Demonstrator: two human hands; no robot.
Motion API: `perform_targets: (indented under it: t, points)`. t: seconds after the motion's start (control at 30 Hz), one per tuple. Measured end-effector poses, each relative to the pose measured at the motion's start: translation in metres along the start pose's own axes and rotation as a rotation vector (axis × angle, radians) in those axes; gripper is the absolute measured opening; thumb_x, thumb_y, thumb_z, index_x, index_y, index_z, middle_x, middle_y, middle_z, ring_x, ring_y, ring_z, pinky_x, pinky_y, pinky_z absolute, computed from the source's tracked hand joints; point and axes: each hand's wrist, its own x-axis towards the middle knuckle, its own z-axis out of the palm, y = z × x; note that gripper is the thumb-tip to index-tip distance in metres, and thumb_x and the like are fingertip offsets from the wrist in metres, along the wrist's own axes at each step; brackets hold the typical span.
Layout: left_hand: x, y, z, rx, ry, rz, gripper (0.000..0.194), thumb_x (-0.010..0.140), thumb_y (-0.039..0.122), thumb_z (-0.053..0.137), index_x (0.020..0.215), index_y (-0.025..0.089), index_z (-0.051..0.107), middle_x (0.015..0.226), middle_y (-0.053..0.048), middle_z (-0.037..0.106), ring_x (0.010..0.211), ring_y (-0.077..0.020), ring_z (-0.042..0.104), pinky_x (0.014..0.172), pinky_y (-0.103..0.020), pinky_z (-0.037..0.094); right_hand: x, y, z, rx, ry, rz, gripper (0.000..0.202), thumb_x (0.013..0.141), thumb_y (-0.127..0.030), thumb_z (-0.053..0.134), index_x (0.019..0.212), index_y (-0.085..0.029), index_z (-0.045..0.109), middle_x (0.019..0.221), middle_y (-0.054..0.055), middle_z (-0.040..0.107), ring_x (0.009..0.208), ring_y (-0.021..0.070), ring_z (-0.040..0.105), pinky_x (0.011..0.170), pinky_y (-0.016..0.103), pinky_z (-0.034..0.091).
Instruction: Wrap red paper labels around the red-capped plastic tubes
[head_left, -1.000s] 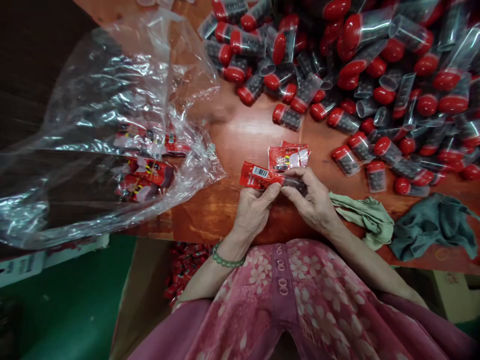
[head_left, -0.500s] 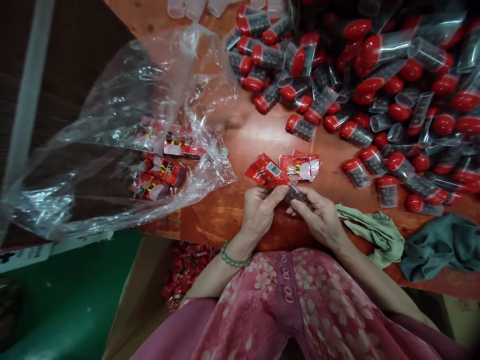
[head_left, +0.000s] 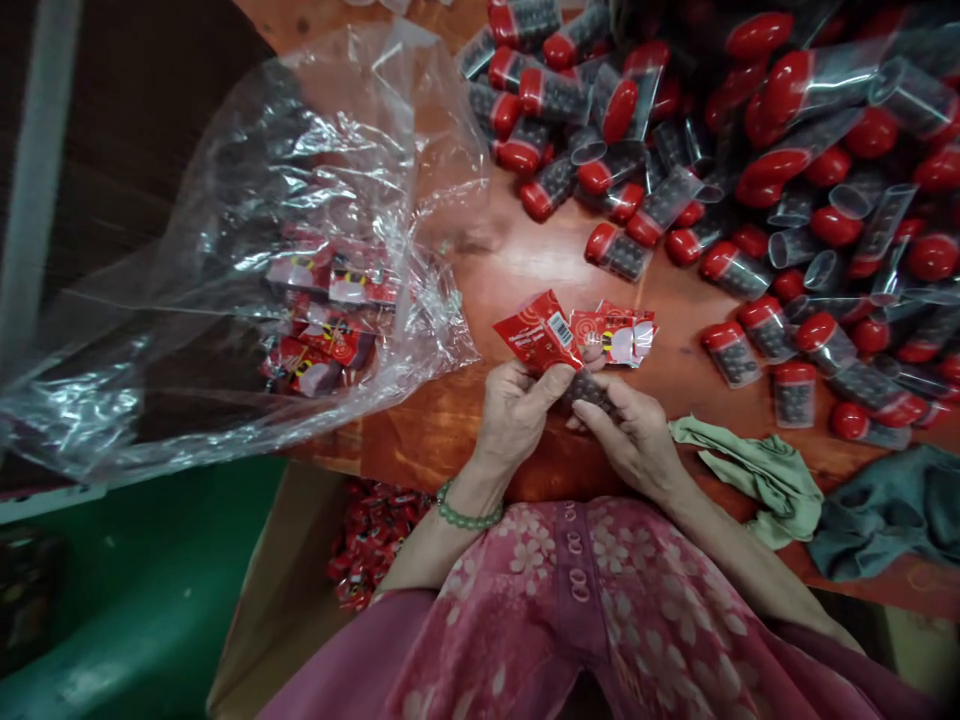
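My left hand (head_left: 517, 415) is closed around the lower end of a red printed packet (head_left: 536, 335) with a barcode, thumb on top. My right hand (head_left: 634, 425) grips a small clear tube (head_left: 586, 392) of dark balls between thumb and fingers. The tube meets the packet's lower end between both hands; whether it sits inside cannot be made out. Just behind my right fingers, more red printed packaging (head_left: 622, 338) lies on the wooden table (head_left: 517, 270). Fingers partly hide the tube.
At left a large clear plastic bag (head_left: 435, 180) holds several red packets (head_left: 330, 335). Many red-capped tubes (head_left: 731, 270) are heaped at the back right. A light green cloth (head_left: 757, 475) and a dark cloth (head_left: 885, 515) lie right. Below left, a cardboard box (head_left: 259, 610) contains red packets (head_left: 375, 540).
The red packet has turned to stand more upright and shows more of its printed face. Both hands keep their hold and have barely moved. The view has shifted slightly.
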Motion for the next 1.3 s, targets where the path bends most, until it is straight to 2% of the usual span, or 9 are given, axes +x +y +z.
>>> perform_targets:
  t: [0.2,0.37,0.47,0.57,0.67,0.83,0.93,1.13,1.3]
  points:
    - [0.003,-0.003,0.006,-0.040,0.096,-0.049,0.034,0.067,0.046,0.087,0.084,0.017,0.079,0.080,-0.006,0.079,0.058,-0.0150,0.070,0.055,-0.024,0.056,0.007,0.002,-0.004,0.102,-0.061,0.061,0.023,0.091,-0.038,0.064,0.103,-0.020,0.061,0.070,-0.001,0.067,0.060,0.0121,0.064,0.061,0.025,0.053]
    - [0.004,0.003,0.002,-0.018,-0.060,-0.125,0.045,0.074,0.054,0.080,0.093,0.014,0.078,0.071,-0.006,0.075,0.041,-0.0103,0.055,0.043,-0.025,0.047,0.015,0.000,-0.010,0.344,-0.166,0.090,0.032,0.087,-0.044,0.071,0.101,-0.021,0.054,0.070,-0.002,0.069,0.060,0.0110,0.066,0.060,0.022,0.053]
    - [0.005,0.006,0.000,-0.026,-0.075,-0.106,0.042,0.072,0.053,0.082,0.089,0.014,0.078,0.077,-0.007,0.076,0.055,-0.0128,0.064,0.059,-0.027,0.055,0.015,-0.003,-0.011,0.226,-0.123,0.025,0.025,0.090,-0.038,0.068,0.105,-0.021,0.057,0.074,-0.003,0.068,0.061,0.0102,0.066,0.062,0.022,0.053]
    - [0.008,0.006,-0.002,-0.072,0.107,0.023,0.037,0.063,0.044,0.090,0.086,0.018,0.077,0.084,-0.004,0.077,0.075,-0.0137,0.070,0.081,-0.028,0.057,0.014,-0.006,-0.010,0.010,-0.035,-0.053,0.022,0.091,-0.030,0.066,0.111,-0.022,0.060,0.084,-0.002,0.068,0.068,0.0104,0.068,0.067,0.023,0.055]
    - [0.009,0.004,-0.006,-0.068,0.211,0.059,0.038,0.055,0.042,0.094,0.079,0.019,0.077,0.076,-0.001,0.077,0.070,-0.0130,0.069,0.079,-0.027,0.056,0.012,-0.008,-0.009,-0.075,-0.016,-0.084,0.021,0.091,-0.026,0.065,0.111,-0.021,0.061,0.085,-0.001,0.069,0.068,0.0105,0.068,0.067,0.024,0.054]
    - [0.009,0.007,-0.012,-0.013,0.074,-0.032,0.042,0.062,0.052,0.088,0.077,0.015,0.078,0.075,-0.006,0.077,0.071,-0.0166,0.070,0.077,-0.030,0.056,0.012,-0.007,-0.013,0.095,-0.109,0.022,0.028,0.092,-0.034,0.062,0.117,-0.020,0.062,0.076,-0.001,0.070,0.060,0.0119,0.067,0.060,0.025,0.055]
    - [0.008,0.008,-0.012,-0.013,0.000,-0.030,0.039,0.067,0.050,0.087,0.079,0.015,0.078,0.080,-0.009,0.078,0.077,-0.0201,0.072,0.079,-0.033,0.056,0.013,-0.007,-0.012,-0.001,-0.020,-0.024,0.026,0.093,-0.033,0.063,0.115,-0.020,0.064,0.077,-0.001,0.069,0.063,0.0120,0.067,0.067,0.026,0.056]
    - [0.008,0.008,-0.014,-0.048,-0.125,-0.083,0.043,0.075,0.053,0.080,0.088,0.012,0.078,0.077,-0.011,0.077,0.056,-0.0156,0.065,0.056,-0.028,0.051,0.020,-0.012,-0.004,0.215,-0.110,0.059,0.028,0.092,-0.045,0.063,0.105,-0.020,0.060,0.077,-0.001,0.069,0.058,0.0105,0.064,0.057,0.024,0.053]
    - [0.010,0.012,-0.008,-0.132,-0.032,-0.046,0.045,0.070,0.051,0.084,0.098,0.017,0.076,0.099,-0.011,0.078,0.071,-0.0170,0.069,0.055,-0.024,0.049,0.026,-0.012,0.002,0.199,-0.112,0.052,0.033,0.091,-0.047,0.064,0.110,-0.021,0.054,0.076,-0.003,0.065,0.060,0.0096,0.063,0.061,0.023,0.053]
